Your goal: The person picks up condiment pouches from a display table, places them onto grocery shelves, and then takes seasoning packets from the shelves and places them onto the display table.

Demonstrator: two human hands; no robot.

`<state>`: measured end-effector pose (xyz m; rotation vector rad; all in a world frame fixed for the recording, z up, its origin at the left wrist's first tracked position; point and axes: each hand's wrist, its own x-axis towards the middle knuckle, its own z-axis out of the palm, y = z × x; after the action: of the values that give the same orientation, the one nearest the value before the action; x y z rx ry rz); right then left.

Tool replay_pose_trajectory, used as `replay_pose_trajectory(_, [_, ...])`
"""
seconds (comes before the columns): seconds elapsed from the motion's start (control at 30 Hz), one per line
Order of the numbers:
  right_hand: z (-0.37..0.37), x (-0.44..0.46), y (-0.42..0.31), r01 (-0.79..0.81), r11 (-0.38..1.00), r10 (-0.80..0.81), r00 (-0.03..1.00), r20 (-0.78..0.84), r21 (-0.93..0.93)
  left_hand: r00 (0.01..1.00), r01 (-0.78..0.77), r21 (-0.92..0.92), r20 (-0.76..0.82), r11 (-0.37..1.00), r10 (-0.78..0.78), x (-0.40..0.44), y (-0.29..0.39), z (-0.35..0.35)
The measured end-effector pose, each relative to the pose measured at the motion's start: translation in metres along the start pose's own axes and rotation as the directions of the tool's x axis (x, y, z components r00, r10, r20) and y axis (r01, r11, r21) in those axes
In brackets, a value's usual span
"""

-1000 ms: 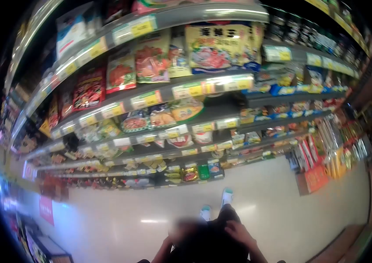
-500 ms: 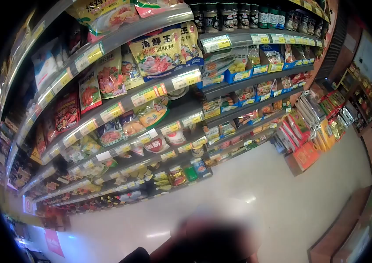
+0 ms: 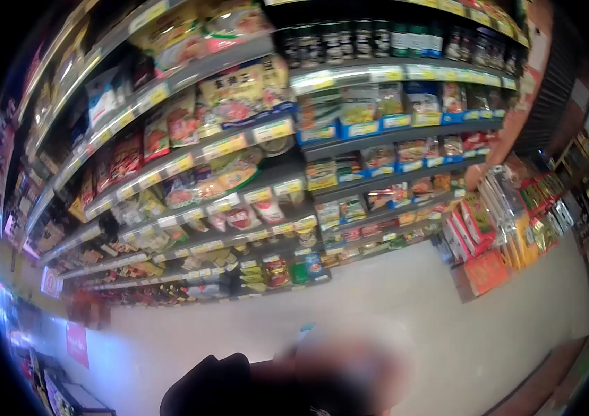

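supermarket aisle: one blurred hand low in front, stocked shelves beyond

tall curving shelving [image 3: 239, 50] takes the whole left and centre here, tier upon tier, price labels running along every edge. below it spreads the pale floor [image 3: 190, 333], glossy, catching the light. over to the right, a reddish pillar [image 3: 525, 111] leans through the view, and at its foot sits a display of bagged goods [image 3: 506, 222], yellow, silver and green, packed tight.

now down to the bottom: a dark sleeve [image 3: 204, 385] comes in from the left, a strip of forearm showing, and out beyond it the left hand [image 3: 357, 364], lost in a heavy blur! fingers apart, together or clamped on something? i can't tell. nor can i say whether the right hand is inside that same smudge.

onto the goods: an orange-red box [image 3: 487, 272] at the front of the floor display; a big yellow bag [image 3: 246, 87] printed with characters, standing mid-shelf; a row of dark-topped jars [image 3: 336, 43] up high. and the goods nearest the hand? a green pack [image 3: 299, 272] and, right beside it, a blue pack [image 3: 316, 266], both at the end of the bottom shelf, well apart from the blur. smallest of all, a teal shoe tip [image 3: 306, 328] peeks out just above the hand.
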<state>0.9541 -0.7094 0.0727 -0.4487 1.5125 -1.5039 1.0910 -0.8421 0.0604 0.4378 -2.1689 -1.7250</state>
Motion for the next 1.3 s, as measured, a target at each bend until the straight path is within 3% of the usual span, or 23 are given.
replay_pose_trajectory(0.1, [-0.039,0.0,-0.007,-0.07,0.998,0.07,0.997,-0.02,0.007,0.997,0.068,0.016,0.039,0.998,-0.069,0.032,0.028,0.023])
replay_pose_trajectory(0.13, [-0.055,0.0,-0.009,-0.047,0.998,0.047,0.999,0.005,-0.045,0.993,0.097,0.02,0.07,0.995,-0.099,0.044,0.027,0.032])
replay_pose_trajectory(0.2, [-0.081,0.001,-0.009,0.055,0.988,-0.055,0.998,0.001,-0.146,0.999,0.012,-0.002,0.032,1.0,-0.012,0.066,0.021,0.054])
replay_pose_trajectory(0.37, [-0.147,-0.004,-0.014,0.025,0.999,-0.029,0.992,-0.124,-0.032,0.967,0.042,0.089,0.246,0.995,-0.063,0.129,0.024,0.106])
replay_pose_trajectory(0.47, [-0.189,-0.016,-0.033,0.049,0.974,-0.09,0.979,-0.183,-0.22,0.964,0.038,0.104,0.258,0.994,-0.064,0.163,0.033,0.152])
replay_pose_trajectory(0.57, [-0.224,-0.024,-0.057,-0.012,0.96,-0.061,0.965,-0.255,-0.278,0.944,-0.137,0.098,0.313,0.986,0.1,0.195,0.026,0.193])
replay_pose_trajectory(0.67, [-0.248,-0.03,-0.064,-0.027,0.968,-0.051,0.953,-0.299,-0.25,0.92,-0.209,0.203,0.372,0.957,0.122,0.218,0.039,0.214])
replay_pose_trajectory(0.7, [-0.254,-0.027,-0.056,-0.022,0.976,-0.047,0.949,-0.312,-0.215,0.909,-0.152,0.179,0.411,0.972,0.066,0.225,0.039,0.218])
replay_pose_trajectory(0.8, [-0.262,-0.017,-0.043,-0.008,0.984,-0.06,0.926,-0.374,-0.178,0.897,-0.225,0.205,0.425,0.953,0.121,0.245,0.029,0.228])
replay_pose_trajectory(0.83, [-0.265,-0.012,-0.037,-0.018,0.983,-0.057,0.916,-0.398,-0.181,0.898,-0.177,0.201,0.434,0.963,0.075,0.252,0.026,0.231])
replay_pose_trajectory(0.93, [-0.277,0.002,-0.025,-0.091,0.969,-0.038,0.864,-0.503,-0.229,0.84,-0.213,0.247,0.54,0.945,0.048,0.283,0.018,0.245])
replay_pose_trajectory(0.97, [-0.285,0.008,-0.022,-0.119,0.955,-0.048,0.843,-0.535,-0.272,0.817,0.012,0.08,0.574,0.997,-0.056,0.29,-0.001,0.253])
replay_pose_trajectory(1.07, [-0.301,0.018,-0.028,-0.22,0.921,-0.024,0.792,-0.611,-0.321,0.666,0.25,0.031,0.72,0.968,-0.196,0.323,-0.013,0.272])
replay_pose_trajectory(1.13, [-0.312,0.027,-0.03,-0.225,0.92,-0.041,0.761,-0.647,-0.322,0.56,0.179,0.078,0.812,0.981,-0.166,0.349,-0.004,0.28])
replay_pose_trajectory(1.23, [-0.328,0.046,-0.055,-0.19,0.968,0.024,0.722,-0.691,-0.166,0.446,0.057,0.072,0.89,0.996,-0.089,0.4,0.034,0.289])
replay_pose_trajectory(1.27, [-0.333,0.06,-0.044,-0.089,0.983,-0.042,0.733,-0.679,-0.157,0.401,0.062,0.068,0.912,0.996,-0.088,0.417,0.044,0.29])
replay_pose_trajectory(1.3, [-0.338,0.069,-0.051,-0.103,0.986,-0.004,0.77,-0.638,-0.131,0.353,0.065,0.067,0.932,0.996,-0.086,0.435,0.055,0.29])
